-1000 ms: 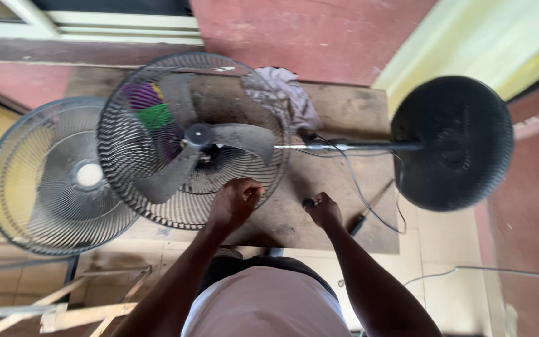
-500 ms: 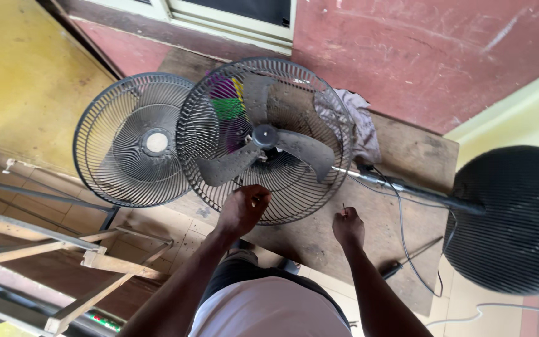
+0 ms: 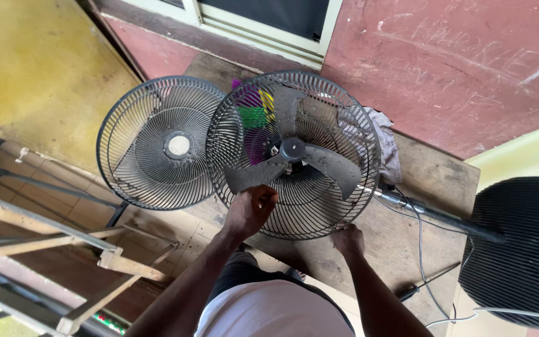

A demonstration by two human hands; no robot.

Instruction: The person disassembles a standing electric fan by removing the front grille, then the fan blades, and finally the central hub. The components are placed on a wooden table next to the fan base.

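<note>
Left hand (image 3: 252, 209) clenched on lower rim of round black wire fan guard (image 3: 293, 155); right hand (image 3: 348, 239) gripping the rim's bottom-right edge, on worn wooden surface (image 3: 435, 178).

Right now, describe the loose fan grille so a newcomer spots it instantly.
Find the wooden table under the red wall. At its left end lies a fan cage with blades; the loose grille sits left of it, partly tucked behind. It alone has no blades, only a pale centre disc.

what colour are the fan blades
Dusty grey fan blades, seen through the black wire guard in the head view.
</note>
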